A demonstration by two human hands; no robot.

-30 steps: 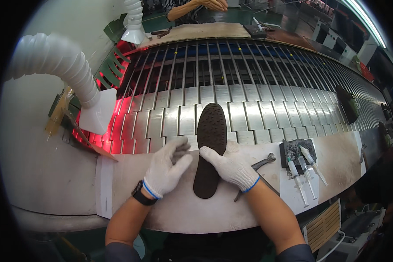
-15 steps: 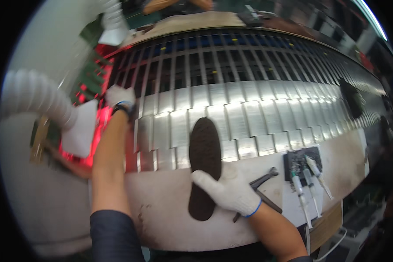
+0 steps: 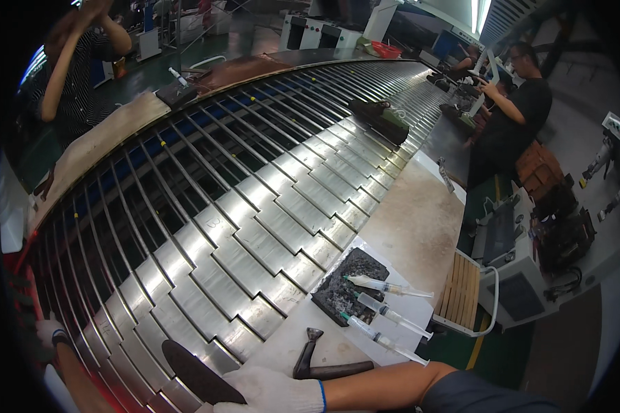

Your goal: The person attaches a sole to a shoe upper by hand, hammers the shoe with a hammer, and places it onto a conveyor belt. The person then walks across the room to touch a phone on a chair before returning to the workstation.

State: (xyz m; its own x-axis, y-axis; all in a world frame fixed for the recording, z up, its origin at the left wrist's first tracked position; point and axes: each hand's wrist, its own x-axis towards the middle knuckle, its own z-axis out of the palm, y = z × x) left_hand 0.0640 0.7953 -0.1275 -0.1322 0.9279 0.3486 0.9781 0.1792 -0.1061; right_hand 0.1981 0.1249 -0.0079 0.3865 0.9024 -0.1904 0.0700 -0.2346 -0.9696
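Observation:
My right hand (image 3: 272, 391), in a white knit glove, is closed on a dark, long shoe insole (image 3: 194, 370). The insole lies over the near edge of the slatted metal conveyor (image 3: 255, 251). At the far left my left hand (image 3: 48, 332), also gloved, is near the conveyor's rods in reddish light; its fingers are too unclear to make out. Beside my right wrist a dark tool with a bent, flared head (image 3: 311, 352) rests on the worktop (image 3: 410, 220). Several syringes (image 3: 382, 313) with green tips lean on a speckled black pad (image 3: 351, 279).
A dark green, lumpy object (image 3: 382, 122) sits farther along the conveyor. Beyond the worktop stand a slatted wooden stool (image 3: 457, 289) and a grey machine (image 3: 506, 255). A person in black (image 3: 513, 124) works at the right; another person (image 3: 79, 89) is across the conveyor.
The view has swung to the right, bringing the conveyor's far end and other people into sight. My right hand still holds the insole. My left hand now shows only at the left rim.

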